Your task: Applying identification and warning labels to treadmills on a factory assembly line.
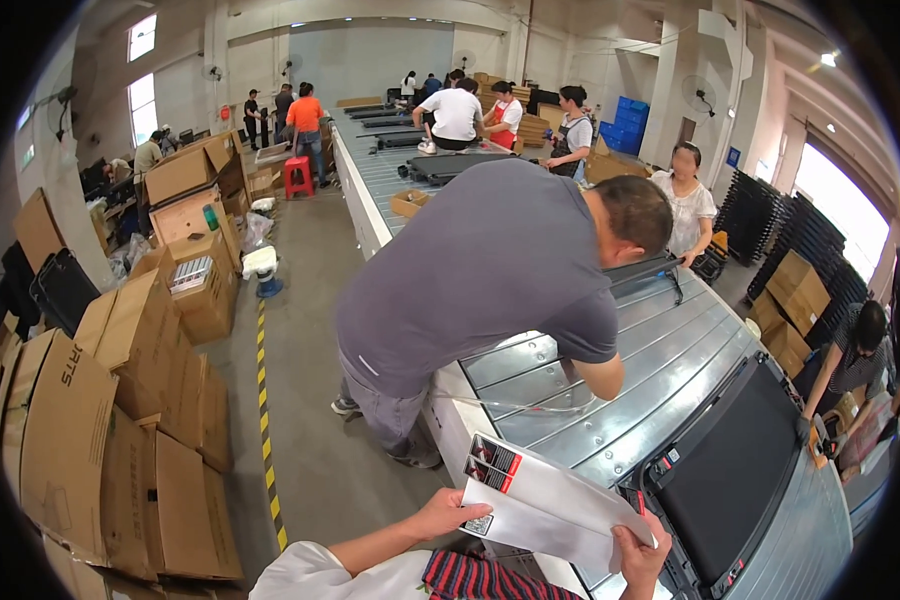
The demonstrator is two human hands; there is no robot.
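Observation:
Both my hands hold a flat grey-white booklet (550, 500) with small red and black panels at its left end. My left hand (448, 515) grips its near left corner. My right hand (638, 560) grips its right edge. The booklet hangs over the near end of a metal roller conveyor (610, 420). Just right of it lies a black flat machine with a dark belt surface (730, 470) on the conveyor. A red and navy striped cloth (490, 582) shows below the booklet, between my arms.
A person in a grey shirt (490, 270) leans over the conveyor just beyond the booklet. Flattened and stacked cardboard boxes (100, 420) line the left. A yellow-black floor stripe (266, 440) runs along the aisle. Several other workers stand along the conveyor farther back and at the right.

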